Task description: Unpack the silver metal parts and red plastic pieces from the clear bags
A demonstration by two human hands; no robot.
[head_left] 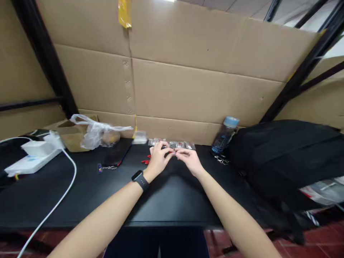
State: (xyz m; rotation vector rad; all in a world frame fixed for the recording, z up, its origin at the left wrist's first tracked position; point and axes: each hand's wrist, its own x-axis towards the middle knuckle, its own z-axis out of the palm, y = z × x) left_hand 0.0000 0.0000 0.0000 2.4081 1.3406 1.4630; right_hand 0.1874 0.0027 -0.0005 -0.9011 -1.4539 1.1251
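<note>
Over the middle of the black table (172, 204), my left hand (159, 157) and my right hand (189, 159) meet fingertip to fingertip. Both are closed in a pinch around something tiny with a bit of red, too small and blurred to name. A dark watch sits on my left wrist. Small red pieces (146, 160) lie on the table just left of my left hand. Behind my fingers runs a row of small clear plastic packets (184, 145) with red and silvery contents, partly hidden by my left hand.
A power strip (32, 163) with a white cable and a cardboard box (71, 138) stand left, beside a knotted plastic bag (94, 134) and a dark pouch (116, 154). A clear plastic case (139, 137), bottle (224, 136) and black backpack (282, 161) are also there. Cardboard walls the back.
</note>
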